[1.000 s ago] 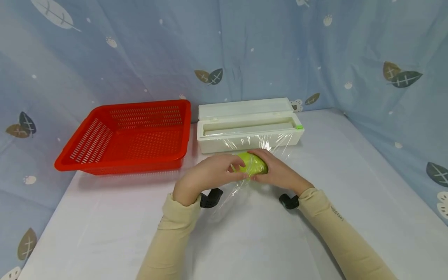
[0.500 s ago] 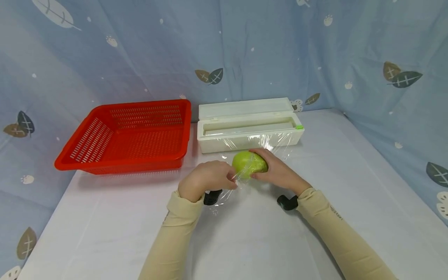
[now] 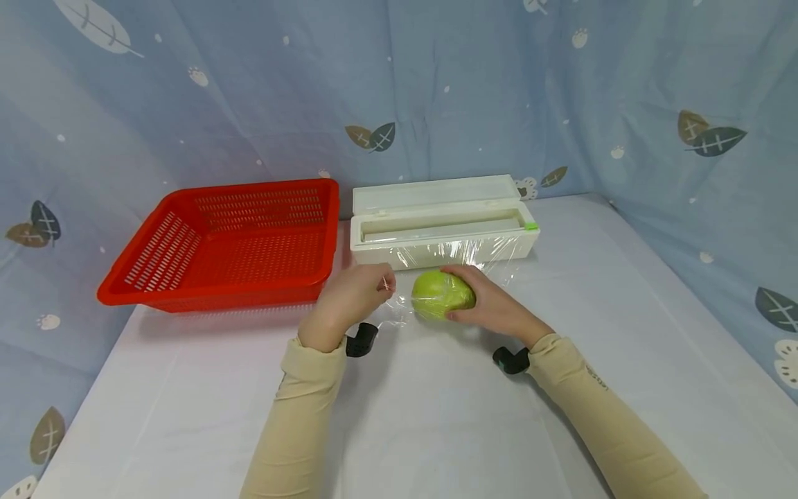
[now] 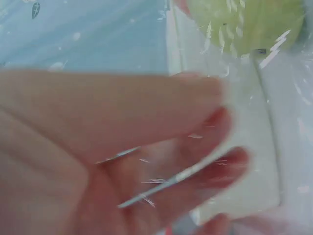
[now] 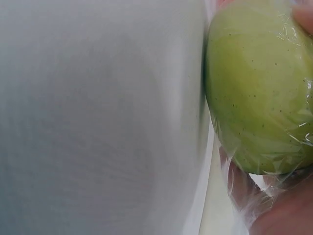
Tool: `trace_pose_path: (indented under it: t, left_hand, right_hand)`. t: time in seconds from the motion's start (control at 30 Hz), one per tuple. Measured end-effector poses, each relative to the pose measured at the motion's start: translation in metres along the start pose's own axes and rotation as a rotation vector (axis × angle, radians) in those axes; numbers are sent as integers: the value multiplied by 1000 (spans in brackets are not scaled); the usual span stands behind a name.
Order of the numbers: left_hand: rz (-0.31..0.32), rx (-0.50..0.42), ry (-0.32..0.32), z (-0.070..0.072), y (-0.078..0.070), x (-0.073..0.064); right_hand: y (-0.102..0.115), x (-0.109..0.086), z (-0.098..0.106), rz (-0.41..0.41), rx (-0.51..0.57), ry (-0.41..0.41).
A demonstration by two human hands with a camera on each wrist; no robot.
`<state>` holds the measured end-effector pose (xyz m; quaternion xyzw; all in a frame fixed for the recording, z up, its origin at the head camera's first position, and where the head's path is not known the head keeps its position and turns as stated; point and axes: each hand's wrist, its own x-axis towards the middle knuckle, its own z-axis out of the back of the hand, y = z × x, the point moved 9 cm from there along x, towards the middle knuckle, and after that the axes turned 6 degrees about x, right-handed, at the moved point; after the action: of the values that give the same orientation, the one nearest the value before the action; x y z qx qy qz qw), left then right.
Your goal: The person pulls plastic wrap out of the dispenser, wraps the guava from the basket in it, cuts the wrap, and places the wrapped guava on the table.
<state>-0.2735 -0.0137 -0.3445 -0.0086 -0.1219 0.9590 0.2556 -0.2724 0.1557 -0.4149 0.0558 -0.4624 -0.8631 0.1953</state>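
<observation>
A green apple [image 3: 441, 294], partly covered in clear cling film [image 5: 305, 88], sits just in front of the long white wrap box [image 3: 380, 258]. My right hand [image 3: 494, 305] grips it from the right, fingers over the far side and thumb on the near side. To the left of the apple, my left hand [image 3: 350, 299] pinches an edge of the film, which stretches across to the fruit. Thumb and fingertips [image 4: 215, 90] look blurred in the left wrist view, with film creases glinting between them. Film also runs from the box's front down to the apple.
The wrap box has its lid [image 3: 436, 193] up and a green tab [image 3: 532, 226] at its right end. A red slotted basket [image 3: 218, 298] stands at the back left. Behind the white-covered table [image 3: 474, 430] hangs a blue leaf-print curtain [image 3: 467, 83].
My left hand lets go of the apple's left side, gathers film near it, then moves left and up, pulling the film's edge. My right hand keeps its hold on the apple.
</observation>
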Motion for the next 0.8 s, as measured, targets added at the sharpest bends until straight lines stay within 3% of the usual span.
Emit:
trace_pose_path:
  t: [0.2, 0.4, 0.53, 0.8]
  left_hand:
    - [-85, -4, -216, 15, -10, 6]
    - [-206, 86, -398, 23, -32, 7]
    - [-196, 140, -491, 20, -39, 9]
    - [-154, 164, -585, 10, -45, 10]
  right_hand:
    - [-1, -3, -4, -15, -19, 44]
    - [-1, -4, -4, -20, -25, 65]
    - [4, -5, -5, 16, -22, 84]
    - [12, -5, -8, 50, -66, 96]
